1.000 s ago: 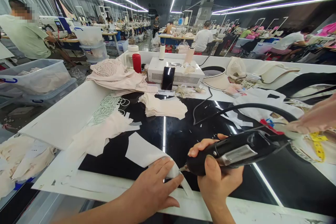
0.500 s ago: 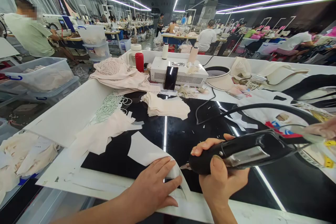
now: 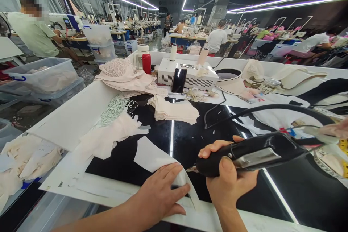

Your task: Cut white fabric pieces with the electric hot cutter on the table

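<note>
On the black tabletop lies a piece of white fabric, its right part curling up. My left hand presses on that curled part, holding it between fingers and thumb near the table's front edge. In my right hand is a black corded handheld tool with a metal lever along its side. Its pointed metal tip aims left at the fabric's edge beside my left fingers. Whether the tip touches the fabric, I cannot tell. Beyond it sits a stack of cream fabric pieces.
Pale fabric and green cord lie on the left. A white vented box with thread spools and a phone stands behind. A black cable arches at right. A blurred hand shows at the right edge.
The view has shifted slightly. The tool's tip has moved a little left and up along the fabric's edge. Both hands keep nearly the same pose.
</note>
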Demonstrator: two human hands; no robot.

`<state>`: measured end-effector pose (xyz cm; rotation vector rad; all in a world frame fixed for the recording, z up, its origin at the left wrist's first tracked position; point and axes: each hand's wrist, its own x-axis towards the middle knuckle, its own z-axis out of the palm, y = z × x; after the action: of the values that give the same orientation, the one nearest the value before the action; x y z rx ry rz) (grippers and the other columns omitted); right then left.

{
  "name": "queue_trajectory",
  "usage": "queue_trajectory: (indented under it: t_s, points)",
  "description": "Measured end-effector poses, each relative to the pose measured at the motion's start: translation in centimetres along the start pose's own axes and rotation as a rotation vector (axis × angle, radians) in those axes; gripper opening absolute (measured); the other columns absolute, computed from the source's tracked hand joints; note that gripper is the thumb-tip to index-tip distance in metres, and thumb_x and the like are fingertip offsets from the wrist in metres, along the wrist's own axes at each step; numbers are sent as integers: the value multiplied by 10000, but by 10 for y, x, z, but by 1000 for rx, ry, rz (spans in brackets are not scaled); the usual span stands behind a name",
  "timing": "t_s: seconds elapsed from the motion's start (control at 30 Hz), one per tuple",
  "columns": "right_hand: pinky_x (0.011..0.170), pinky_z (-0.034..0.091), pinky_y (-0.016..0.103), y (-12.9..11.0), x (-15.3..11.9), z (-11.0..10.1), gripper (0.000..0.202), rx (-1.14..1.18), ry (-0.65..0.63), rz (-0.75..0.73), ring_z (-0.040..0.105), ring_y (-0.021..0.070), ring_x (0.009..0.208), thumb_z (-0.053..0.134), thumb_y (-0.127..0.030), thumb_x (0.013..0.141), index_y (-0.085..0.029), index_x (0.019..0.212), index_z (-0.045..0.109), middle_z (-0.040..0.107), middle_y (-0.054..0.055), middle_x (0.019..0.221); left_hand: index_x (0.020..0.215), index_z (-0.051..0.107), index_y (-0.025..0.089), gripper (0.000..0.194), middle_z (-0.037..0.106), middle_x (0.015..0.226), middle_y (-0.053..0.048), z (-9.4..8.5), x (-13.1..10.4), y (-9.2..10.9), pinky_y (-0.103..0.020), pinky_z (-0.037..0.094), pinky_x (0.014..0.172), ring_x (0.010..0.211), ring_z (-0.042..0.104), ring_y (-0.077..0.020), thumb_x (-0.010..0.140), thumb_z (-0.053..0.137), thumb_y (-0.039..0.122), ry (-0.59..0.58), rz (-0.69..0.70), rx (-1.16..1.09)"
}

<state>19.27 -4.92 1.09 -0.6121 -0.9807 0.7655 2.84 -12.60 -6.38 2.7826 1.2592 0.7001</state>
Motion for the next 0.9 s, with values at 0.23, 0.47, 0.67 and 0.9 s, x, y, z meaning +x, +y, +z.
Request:
queue_trajectory:
  t_s: [0.23,0.47,0.67,0.9]
  points:
    - [610,615,340,8,-3,1,405,4,-41,3,683,154,614,821,-305,923,-269,1285,643,731,-43,857,1380,647,238,803,622,1514,-218,2,-1,-2,-481,584,1177,1413,645,-347,766,946,661,-23,-1,4]
    - [623,616,326,10,-3,-1,388,-3,-61,6,694,146,630,799,-264,952,-277,1302,631,730,-43,877,1383,631,216,900,635,1506,-240,-1,-1,2,-517,614,1141,1396,661,-384,698,971,691,-8,4,17]
    - [640,611,337,15,-2,-1,380,-30,-53,15,689,146,617,778,-240,951,-286,1298,628,726,-49,865,1382,601,105,341,692,1463,-186,-37,6,0,-459,595,1187,1385,677,-314,1105,663,294,-87,-5,0]
    - [602,583,305,17,3,1,404,-11,-70,15,686,141,602,798,-223,925,-294,1288,633,734,-53,851,1314,637,132,558,738,1391,-115,-45,-3,-42,-420,591,1169,1361,675,-262,860,440,-126,-112,74,-50]
